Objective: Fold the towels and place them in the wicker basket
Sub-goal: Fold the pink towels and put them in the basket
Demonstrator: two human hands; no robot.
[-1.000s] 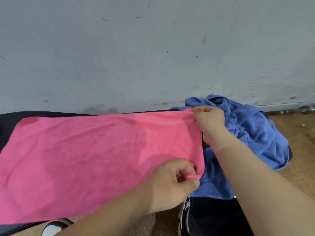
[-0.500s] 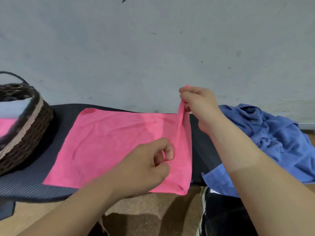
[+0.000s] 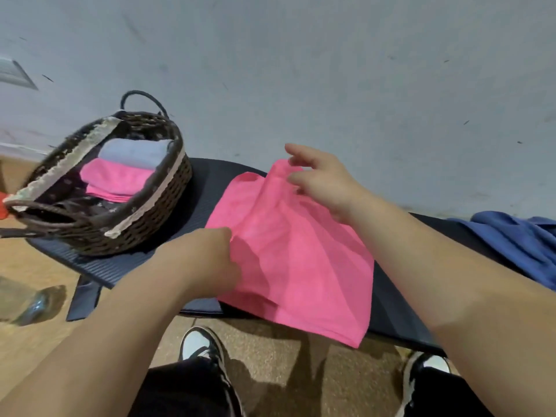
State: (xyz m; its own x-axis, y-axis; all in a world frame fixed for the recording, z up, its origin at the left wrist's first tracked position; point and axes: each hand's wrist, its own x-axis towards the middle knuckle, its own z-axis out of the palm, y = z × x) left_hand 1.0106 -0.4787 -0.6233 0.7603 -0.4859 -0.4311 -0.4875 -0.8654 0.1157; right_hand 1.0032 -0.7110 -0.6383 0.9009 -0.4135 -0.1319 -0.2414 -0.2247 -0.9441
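A pink towel lies folded over itself on a dark bench, its near edge hanging off the front. My left hand grips the towel's left edge with curled fingers. At the towel's far corner my right hand holds the folded-over cloth, its fingers spread and loosely bent. The wicker basket stands on the bench's left end. Inside it lie a folded pink towel and a folded pale blue towel. A crumpled blue towel sits at the bench's right end.
A grey wall rises right behind the bench. A clear plastic bottle lies on the floor at the left. My two shoes and dark trouser legs are below the bench's front edge.
Both hands have carried the pink towel's right edge over to the left, folding it in half. The view swung left, so the basket is now fully visible and the blue towel is at the right edge.
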